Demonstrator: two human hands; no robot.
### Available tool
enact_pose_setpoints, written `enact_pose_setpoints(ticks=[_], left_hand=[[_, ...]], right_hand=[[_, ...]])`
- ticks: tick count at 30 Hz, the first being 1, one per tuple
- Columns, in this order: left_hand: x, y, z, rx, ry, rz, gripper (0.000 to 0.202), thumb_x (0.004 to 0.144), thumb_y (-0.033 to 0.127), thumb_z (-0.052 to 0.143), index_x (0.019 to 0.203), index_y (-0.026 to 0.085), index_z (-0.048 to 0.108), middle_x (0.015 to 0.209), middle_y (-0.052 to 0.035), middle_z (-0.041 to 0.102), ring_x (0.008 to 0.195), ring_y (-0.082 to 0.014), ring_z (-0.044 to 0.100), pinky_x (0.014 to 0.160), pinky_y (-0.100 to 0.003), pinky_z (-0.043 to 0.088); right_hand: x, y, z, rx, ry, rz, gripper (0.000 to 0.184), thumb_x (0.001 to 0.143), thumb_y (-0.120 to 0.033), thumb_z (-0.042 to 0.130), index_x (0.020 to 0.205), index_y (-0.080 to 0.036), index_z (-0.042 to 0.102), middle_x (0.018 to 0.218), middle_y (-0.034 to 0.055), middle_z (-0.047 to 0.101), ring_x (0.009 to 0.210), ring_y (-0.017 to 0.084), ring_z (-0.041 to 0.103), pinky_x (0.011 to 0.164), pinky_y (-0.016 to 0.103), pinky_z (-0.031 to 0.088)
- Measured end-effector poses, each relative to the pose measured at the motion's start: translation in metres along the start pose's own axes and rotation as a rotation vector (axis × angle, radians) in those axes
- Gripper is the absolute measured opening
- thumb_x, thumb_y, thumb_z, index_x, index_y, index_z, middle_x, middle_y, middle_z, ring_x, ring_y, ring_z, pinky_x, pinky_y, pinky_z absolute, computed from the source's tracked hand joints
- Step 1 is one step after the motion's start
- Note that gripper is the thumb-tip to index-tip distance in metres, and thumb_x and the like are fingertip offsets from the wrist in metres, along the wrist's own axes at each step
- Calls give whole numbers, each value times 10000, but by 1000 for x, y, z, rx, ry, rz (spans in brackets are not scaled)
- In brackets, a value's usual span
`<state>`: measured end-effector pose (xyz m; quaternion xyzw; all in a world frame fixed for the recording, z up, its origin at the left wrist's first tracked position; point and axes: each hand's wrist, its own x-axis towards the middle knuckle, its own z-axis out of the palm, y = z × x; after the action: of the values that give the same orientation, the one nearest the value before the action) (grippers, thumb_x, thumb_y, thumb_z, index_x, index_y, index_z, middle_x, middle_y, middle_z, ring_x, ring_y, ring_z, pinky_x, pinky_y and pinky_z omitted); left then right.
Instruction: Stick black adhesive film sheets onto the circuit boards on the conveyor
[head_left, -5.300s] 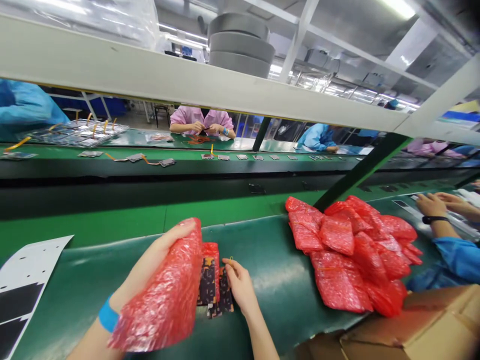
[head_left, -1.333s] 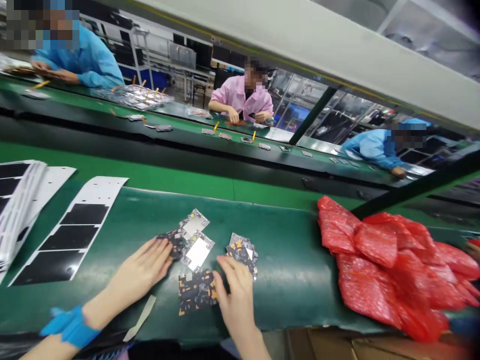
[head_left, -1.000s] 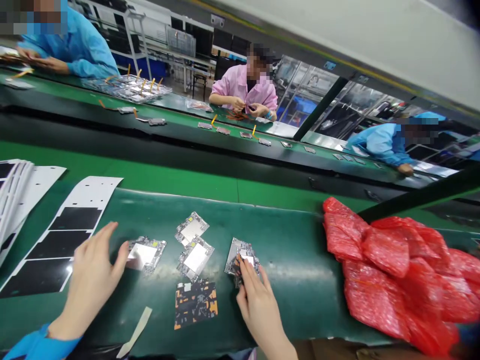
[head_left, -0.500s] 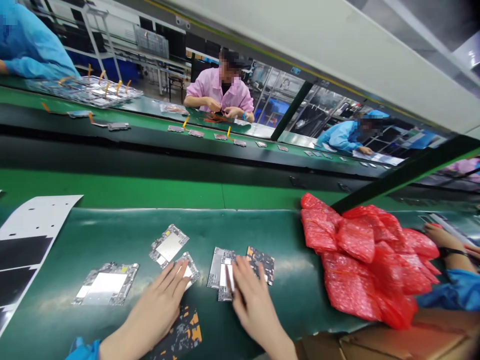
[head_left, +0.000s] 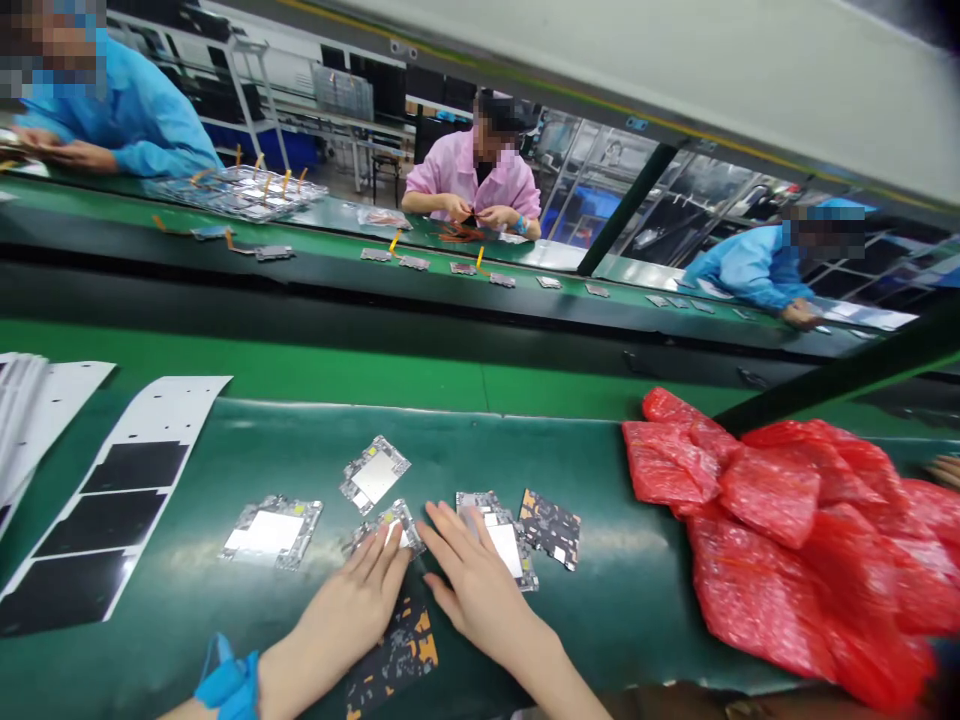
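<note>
My left hand [head_left: 352, 605] lies over a circuit board [head_left: 405, 520], its outstretched fingers resting on the board's white area. Close beside it, my right hand [head_left: 480, 585] is palm down with fingers extended, partly covering another circuit board [head_left: 506, 550] with a white patch. A black-and-orange board [head_left: 551, 525] touches that one on its right. Two more boards with white areas lie to the left, one farther back [head_left: 375, 475] and one near the side [head_left: 271, 532]. Below my hands is a black-and-orange sheet or board [head_left: 394, 655], partly hidden by my left hand.
Red bubble-wrap bags [head_left: 780, 510] are heaped on the right. White sheets with black rectangles [head_left: 135, 500] lie on the left. Beyond the green table [head_left: 600, 640] runs a conveyor [head_left: 315, 285] with small boards. Several co-workers sit across it; another person's fingers [head_left: 943, 472] show at the right edge.
My right hand has moved left, off part of the right-hand board and close to my left hand. My left hand stays on its board. The view has swung left.
</note>
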<state>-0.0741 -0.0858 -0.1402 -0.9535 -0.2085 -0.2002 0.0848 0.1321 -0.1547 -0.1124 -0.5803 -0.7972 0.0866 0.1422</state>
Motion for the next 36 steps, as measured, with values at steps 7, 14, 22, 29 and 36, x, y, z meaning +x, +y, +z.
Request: enact_pose_setpoints(ticks=[7,14,22,29,36], left_hand=[[0,-36,-31,-92,55,-178,337,914,95,347,1190,141,535,1128,-89,704,1003,-185,695,875,-316,583],[-12,-18,-59,-153,119,-373,221,976,254,379,1140,201,518,1034,-56,718,939,-188,710,802,-332,611],[-17,17,-35,-716,144,-825,313,1018,312,300,1258,162,433,925,-32,754,792,-107,732,675,-144,568],[-41,-13,-31,-635,-39,-862,357,957,251,370,1193,62,560,636,3,708,543,-148,684,555,-204,568],[-44,21,-28,-257,-15,-613,497,909,439,555,1367,245,541,1397,-101,544,1256,-355,528,983,-510,507]], right_hand=[[62,-1,-4,187,-264,-59,760,793,-386,769,1432,-145,434,1375,155,559,1328,297,438,1133,485,296],[79,-15,-25,172,-311,123,319,736,-389,818,910,-153,694,888,90,693,876,262,635,741,320,464],[93,-27,-43,351,-221,166,373,1041,-321,350,974,-199,696,804,-6,748,638,101,679,614,177,476],[156,-45,8,53,-96,275,572,853,-303,659,1311,19,544,1350,317,547,1215,365,567,1007,469,444],[153,-53,29,-92,-114,326,464,841,-32,525,1264,159,523,1303,458,483,1216,432,570,920,521,507]])
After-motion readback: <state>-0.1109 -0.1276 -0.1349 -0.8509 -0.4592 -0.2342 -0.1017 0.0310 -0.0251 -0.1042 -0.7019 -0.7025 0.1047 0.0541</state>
